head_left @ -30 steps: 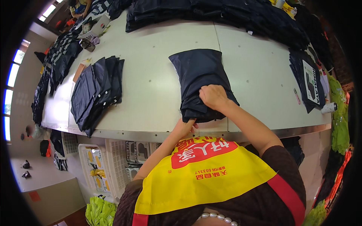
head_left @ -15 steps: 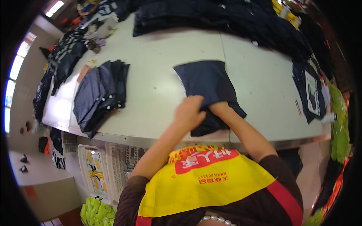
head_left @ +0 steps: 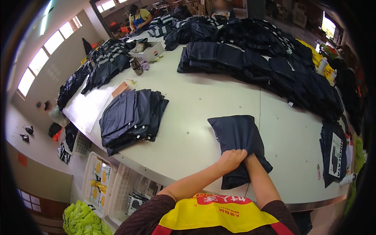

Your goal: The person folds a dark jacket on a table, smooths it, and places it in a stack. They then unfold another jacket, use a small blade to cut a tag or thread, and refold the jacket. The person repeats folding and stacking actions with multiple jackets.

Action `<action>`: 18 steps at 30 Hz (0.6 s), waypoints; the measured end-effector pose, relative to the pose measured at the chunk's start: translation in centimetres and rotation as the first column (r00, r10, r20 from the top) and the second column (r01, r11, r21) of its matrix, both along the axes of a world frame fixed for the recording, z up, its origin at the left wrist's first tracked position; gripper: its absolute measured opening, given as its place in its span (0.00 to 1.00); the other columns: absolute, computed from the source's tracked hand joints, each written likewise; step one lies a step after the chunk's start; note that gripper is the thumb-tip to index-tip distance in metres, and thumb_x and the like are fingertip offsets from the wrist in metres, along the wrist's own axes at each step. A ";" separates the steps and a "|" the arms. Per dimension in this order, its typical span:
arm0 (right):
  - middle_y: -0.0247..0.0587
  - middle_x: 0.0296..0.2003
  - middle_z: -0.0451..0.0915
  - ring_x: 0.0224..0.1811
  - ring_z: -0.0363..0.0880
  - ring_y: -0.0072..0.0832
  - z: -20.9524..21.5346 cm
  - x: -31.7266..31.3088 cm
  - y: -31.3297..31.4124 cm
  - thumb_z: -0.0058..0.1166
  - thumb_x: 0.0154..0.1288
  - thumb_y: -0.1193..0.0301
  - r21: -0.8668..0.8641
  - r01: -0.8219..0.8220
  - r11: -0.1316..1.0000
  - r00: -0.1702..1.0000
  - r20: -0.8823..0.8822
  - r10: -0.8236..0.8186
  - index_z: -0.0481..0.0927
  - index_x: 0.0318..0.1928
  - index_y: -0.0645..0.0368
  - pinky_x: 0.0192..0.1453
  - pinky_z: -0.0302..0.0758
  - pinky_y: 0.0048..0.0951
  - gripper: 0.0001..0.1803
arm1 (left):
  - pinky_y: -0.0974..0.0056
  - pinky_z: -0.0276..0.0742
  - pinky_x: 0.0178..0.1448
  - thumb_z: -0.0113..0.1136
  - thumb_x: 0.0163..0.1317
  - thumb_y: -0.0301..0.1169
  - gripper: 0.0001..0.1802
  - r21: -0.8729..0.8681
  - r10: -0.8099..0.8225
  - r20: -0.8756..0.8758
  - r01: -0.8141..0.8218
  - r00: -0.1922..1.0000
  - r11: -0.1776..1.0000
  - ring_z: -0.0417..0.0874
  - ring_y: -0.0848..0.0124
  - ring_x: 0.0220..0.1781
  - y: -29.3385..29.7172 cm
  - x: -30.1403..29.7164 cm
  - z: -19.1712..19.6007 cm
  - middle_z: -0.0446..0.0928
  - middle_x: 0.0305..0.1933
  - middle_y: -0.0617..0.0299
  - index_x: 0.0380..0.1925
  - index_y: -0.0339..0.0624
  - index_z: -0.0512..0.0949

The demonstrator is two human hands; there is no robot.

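Observation:
A navy-blue fabric pouch or folded garment [head_left: 239, 135], I cannot tell which, lies flat on the pale table in front of me. My left hand [head_left: 232, 159] is closed on the edge of its opening, knuckles up. My right hand [head_left: 252, 160] reaches into the fabric beside it; its fingers are hidden inside and only the wrist end shows. To the left rests a stack of similar dark folded pieces [head_left: 133, 117] with small white tags along the near side.
Long rows of dark folded pieces [head_left: 250, 58] line the table's far side. A dark stack with a printed white panel [head_left: 336, 156] sits at right, near a small pink tool [head_left: 318, 171]. White plastic baskets [head_left: 94, 180] stand below the left edge. Another person [head_left: 140, 18] works far off.
My view has tilted up, showing more of the room. My right hand is deeper inside the navy fabric, and my left hand has closed on its edge beside the right wrist.

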State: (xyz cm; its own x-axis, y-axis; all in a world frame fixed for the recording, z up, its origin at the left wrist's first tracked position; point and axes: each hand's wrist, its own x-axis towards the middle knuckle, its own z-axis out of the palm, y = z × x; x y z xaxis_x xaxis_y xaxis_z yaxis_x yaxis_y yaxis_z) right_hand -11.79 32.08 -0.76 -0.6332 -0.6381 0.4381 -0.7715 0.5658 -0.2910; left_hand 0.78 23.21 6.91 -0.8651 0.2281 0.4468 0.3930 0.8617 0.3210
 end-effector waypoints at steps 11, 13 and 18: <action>0.57 0.59 0.67 0.63 0.64 0.46 1.0 -1.3 -0.4 0.48 0.61 0.62 0.031 -0.026 0.999 1.000 0.015 0.025 0.69 0.59 0.62 0.67 0.58 0.44 0.27 | 0.56 0.76 0.38 0.56 0.55 0.30 0.14 0.221 0.144 0.268 -0.206 0.953 0.953 0.80 0.55 0.35 -1.5 0.2 1.2 0.78 0.31 0.53 0.43 0.42 0.74; 0.56 0.59 0.67 0.63 0.65 0.46 1.0 -0.5 -0.7 0.48 0.61 0.62 0.041 -0.031 0.999 0.999 0.012 0.031 0.69 0.59 0.62 0.67 0.58 0.43 0.27 | 0.57 0.76 0.36 0.56 0.55 0.29 0.13 0.246 0.039 0.183 -0.084 0.982 0.966 0.80 0.56 0.33 -2.1 0.0 0.3 0.77 0.30 0.53 0.42 0.42 0.73; 0.56 0.59 0.68 0.62 0.66 0.45 1.4 0.7 -0.8 0.47 0.62 0.61 0.065 -0.052 0.997 0.998 0.026 0.050 0.69 0.59 0.61 0.66 0.59 0.42 0.27 | 0.58 0.74 0.29 0.54 0.55 0.28 0.08 0.183 -0.079 0.097 0.060 0.992 0.981 0.80 0.58 0.26 -2.0 0.5 -1.9 0.76 0.24 0.55 0.35 0.41 0.74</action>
State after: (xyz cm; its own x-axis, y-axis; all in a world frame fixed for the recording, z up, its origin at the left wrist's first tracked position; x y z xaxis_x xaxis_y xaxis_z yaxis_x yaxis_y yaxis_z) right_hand -11.10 31.32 0.61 -0.6090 -0.6966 0.3793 -0.7930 0.5445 -0.2731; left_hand 1.27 21.25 5.05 -0.8937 0.2135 0.3946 0.4063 0.7583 0.5098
